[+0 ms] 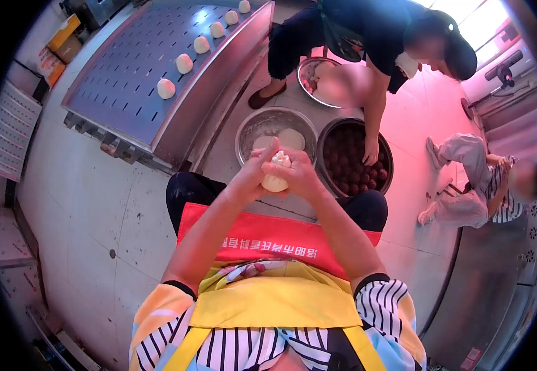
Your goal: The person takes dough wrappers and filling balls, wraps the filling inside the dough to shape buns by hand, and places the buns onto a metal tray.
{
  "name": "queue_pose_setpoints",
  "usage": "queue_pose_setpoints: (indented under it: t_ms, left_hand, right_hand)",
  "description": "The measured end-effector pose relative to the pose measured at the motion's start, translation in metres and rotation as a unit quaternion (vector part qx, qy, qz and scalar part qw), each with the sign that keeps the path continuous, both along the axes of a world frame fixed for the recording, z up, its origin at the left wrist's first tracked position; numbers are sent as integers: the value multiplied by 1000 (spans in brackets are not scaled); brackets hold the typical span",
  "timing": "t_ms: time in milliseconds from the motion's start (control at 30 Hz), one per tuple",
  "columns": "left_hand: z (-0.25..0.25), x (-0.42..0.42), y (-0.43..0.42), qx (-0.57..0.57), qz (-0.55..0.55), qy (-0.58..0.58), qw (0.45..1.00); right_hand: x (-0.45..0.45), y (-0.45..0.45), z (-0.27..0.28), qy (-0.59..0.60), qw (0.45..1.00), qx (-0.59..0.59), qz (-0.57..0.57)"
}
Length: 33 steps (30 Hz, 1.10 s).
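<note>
White dough ball [274, 182] with a gathered, pleated top is held out in front of the red apron [267, 242], just above its upper edge in view. I log the left hand [251, 178] as cupped round its left side and the right hand [300, 175] as closed on its right side, fingers at the pleats. Just beyond the hands I see a steel bowl [276, 110] with pale dough [291, 140] inside. Beside it, to the right, sits a dark tub [390, 170] of round dark balls [350, 162]; a co-worker's hand [371, 152] reaches into it. Behind these I note a second steel bowl [306, 92], contents partly hidden by the co-worker's blurred other arm. Farther left, six white pieces [184, 63] form a slanting row on a slotted metal table [117, 80]. Well apart, far right, a person [463, 176] sits low.
</note>
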<state>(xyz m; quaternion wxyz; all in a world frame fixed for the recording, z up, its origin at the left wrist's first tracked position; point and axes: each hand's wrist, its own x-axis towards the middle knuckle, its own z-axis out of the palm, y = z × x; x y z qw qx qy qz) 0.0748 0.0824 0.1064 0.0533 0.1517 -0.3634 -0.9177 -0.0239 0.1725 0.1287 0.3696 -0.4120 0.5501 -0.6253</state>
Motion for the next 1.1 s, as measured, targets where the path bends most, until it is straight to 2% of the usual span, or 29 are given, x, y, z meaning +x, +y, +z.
queue_pose_setpoints:
  t_ms: [33, 133, 200, 233, 300, 367, 433, 533, 600, 633, 667, 733, 767, 800, 867, 900, 967, 1000, 1067, 1100]
  left_hand:
    - [-2, -6, 3, -13, 39, 11, 999]
    - [7, -5, 16, 43, 131, -11, 990]
    - [6, 5, 10, 47, 56, -41, 996]
    - [4, 6, 2, 41, 15, -49, 998]
    - [-44, -8, -1, -20, 79, 25, 996]
    - [-38, -12, 12, 31, 183, 39, 982]
    - [-23, -7, 9, 78, 124, 77, 986]
    - [22, 5, 1, 29, -11, -6, 1000]
    - [-6, -7, 0, -24, 58, 7, 998]
    - [-10, -9, 5, -48, 94, 10, 994]
    - [-14, -11, 9, -11, 136, 52, 989]
    - [-24, -12, 7, -52, 154, 127, 978]
    - [-19, -6, 4, -39, 126, 86, 988]
    - [-10, -2, 0, -23, 103, 45, 993]
    - [12, 4, -4, -56, 41, -5, 998]
    - [4, 5, 5, -27, 93, 24, 995]
    - [-14, -11, 18, 19, 193, 100, 976]
    - [7, -7, 24, 70, 197, 89, 974]
    - [20, 2, 16, 46, 144, 38, 988]
    - [22, 4, 11, 35, 117, 13, 992]
  right_hand:
    - [0, 0, 2, -11, 1000, 23, -7]
    - [-5, -6, -9, 144, 987, -55, -55]
    - [-6, -3, -10, 86, 994, -55, 29]
    - [-7, -3, -10, 59, 997, -19, 35]
    - [-6, -2, -13, 0, 996, 89, 8]
    - [-7, -8, -32, 54, 996, 21, -61]
    - [-6, -10, -20, 71, 994, 1, -80]
    - [-12, -1, 16, 76, 996, -9, 33]
    - [-18, -12, -28, 156, 987, -33, -9]
    - [-14, -12, -22, 139, 989, -26, -37]
    - [-11, -12, -17, 121, 990, -20, -65]
    - [-10, -15, -20, 153, 984, -59, -65]
    - [-12, -22, -31, 8, 996, -88, 16]
    - [-11, -14, -11, 79, 992, -101, 18]
    - [-6, -7, 4, 5, 996, -63, 61]
    - [-9, -8, 6, 24, 999, -4, 26]
    - [-10, -11, 4, 136, 989, 17, -50]
    - [-8, -14, 8, 135, 990, -17, -46]
    - [-1, -12, 15, 126, 988, -77, -41]
    - [-1, -10, 19, 97, 993, -63, -16]
